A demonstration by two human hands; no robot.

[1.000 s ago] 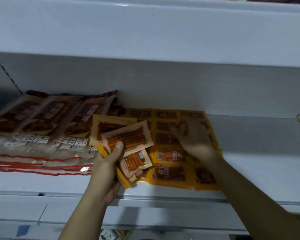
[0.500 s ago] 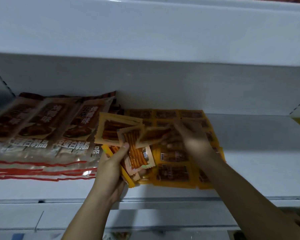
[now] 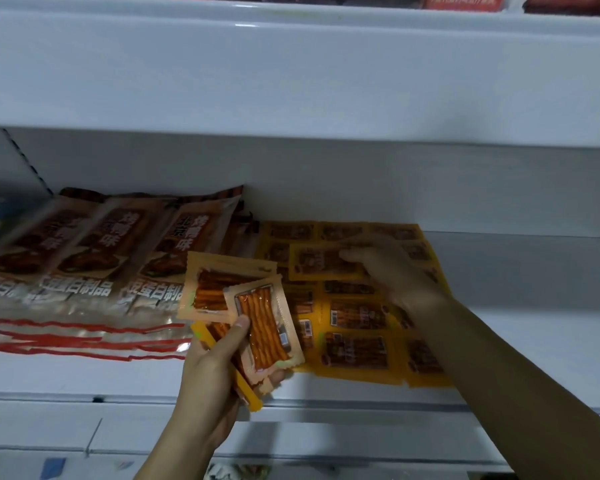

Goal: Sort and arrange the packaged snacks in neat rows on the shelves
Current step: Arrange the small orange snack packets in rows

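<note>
Orange packets fill my left hand (image 3: 215, 372): I hold a small fan of them, thumb pressed across the front, fingers curled behind, at the shelf's front edge. The foremost packet (image 3: 264, 329) stands nearly upright with its long axis running away from me, tilted a little to the left; a second packet (image 3: 210, 289) behind it lies crosswise.

My right hand (image 3: 400, 271) reaches further in, over the yellow rows (image 3: 357, 351) laid flat on the white shelf (image 3: 520, 271). Its fingers lie on one flat packet (image 3: 321, 261) in the second row from the back, long axis left to right. Whether they pinch that packet or only press it I cannot tell, since the hand is dim and blurred.

What I judge the next move to turn on: the laid rows sit right of and beyond my left hand, all long side left to right, while the front packet I hold points front to back. It would need about a quarter turn before it matches. The right hand is nearer the rows; the left is nearer the supply. Large brown bags (image 3: 94, 258) lie just left of the rows.
</note>
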